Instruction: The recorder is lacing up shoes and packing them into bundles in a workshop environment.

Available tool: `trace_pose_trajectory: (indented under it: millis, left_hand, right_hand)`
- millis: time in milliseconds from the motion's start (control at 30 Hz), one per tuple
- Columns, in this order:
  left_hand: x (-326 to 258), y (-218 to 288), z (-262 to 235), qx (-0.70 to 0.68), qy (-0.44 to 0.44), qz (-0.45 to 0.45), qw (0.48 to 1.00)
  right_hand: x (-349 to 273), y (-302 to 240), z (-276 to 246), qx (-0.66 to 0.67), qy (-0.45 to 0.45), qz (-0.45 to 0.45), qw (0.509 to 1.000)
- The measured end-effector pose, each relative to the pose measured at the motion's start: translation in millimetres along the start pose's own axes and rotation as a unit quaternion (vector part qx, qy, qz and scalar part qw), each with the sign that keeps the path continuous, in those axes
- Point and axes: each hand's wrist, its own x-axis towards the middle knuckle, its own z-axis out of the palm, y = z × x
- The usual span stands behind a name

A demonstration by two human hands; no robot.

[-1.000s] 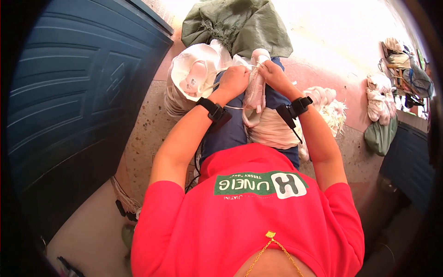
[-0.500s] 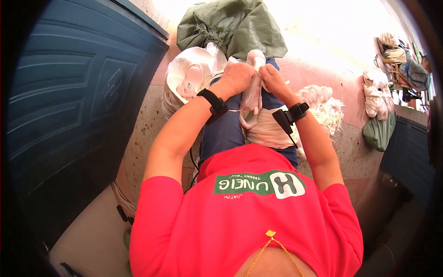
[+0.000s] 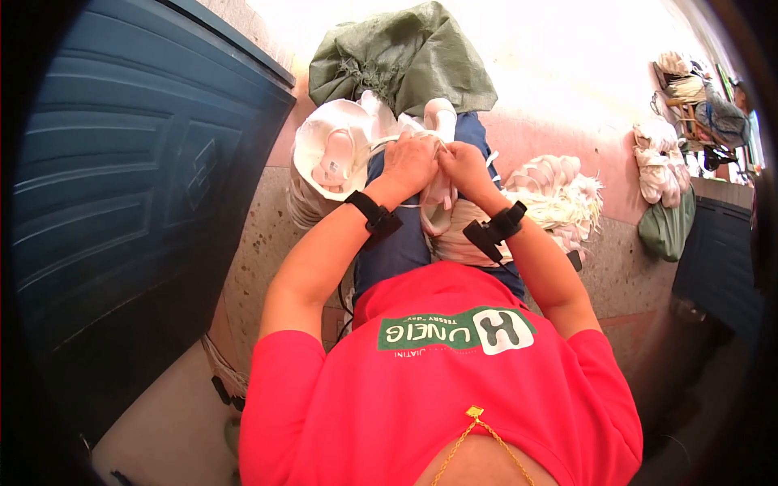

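Since half a second ago, both hands and the shoe (image 3: 440,120) have shifted nearer the body, and the right hand (image 3: 468,168) has closed in against the left hand (image 3: 412,162). Largest first: a blue door (image 3: 130,186) stands at the left, a green sack (image 3: 405,61) lies ahead, and a white tub (image 3: 309,174) beside the left knee holds a pale pink shoe-like piece (image 3: 334,158). To the right is a heap of pale shoes (image 3: 547,180); whether those are finished cannot be told. The pink-and-white shoe rests on the lap, toe pointing away, mostly under the hands. The right fingers are curled in a pinch, seemingly on the lace (image 3: 383,142); the left fingers bend over the shoe, their grip hidden. Lacing appears under way: lace hangs loose toward the tub, and no finished bow shows.
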Motion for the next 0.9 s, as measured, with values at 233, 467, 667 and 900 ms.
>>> trace_pose_trajectory:
  millis: [233,467,667,900]
  left_hand:
    - [10.6,-10.0,-6.8,-0.021,-0.049,0.0,0.999]
    - [1.4,-19.1,25.2,0.0,-0.053,0.018,0.998]
    - [-11.5,0.8,17.2,0.082,-0.037,0.013,0.996]
    - [-2.3,-24.9,18.9,-0.019,-0.031,0.03,0.999]
  right_hand:
    - [2.2,-14.7,5.6,-0.188,0.033,-0.027,0.981]
    - [-9.7,-24.2,-2.2,-0.261,-0.003,-0.213,0.941]
    - [-16.1,-12.7,0.4,-0.313,0.027,-0.186,0.931]
    - [-5.2,-17.0,6.8,-0.312,0.015,-0.205,0.927]
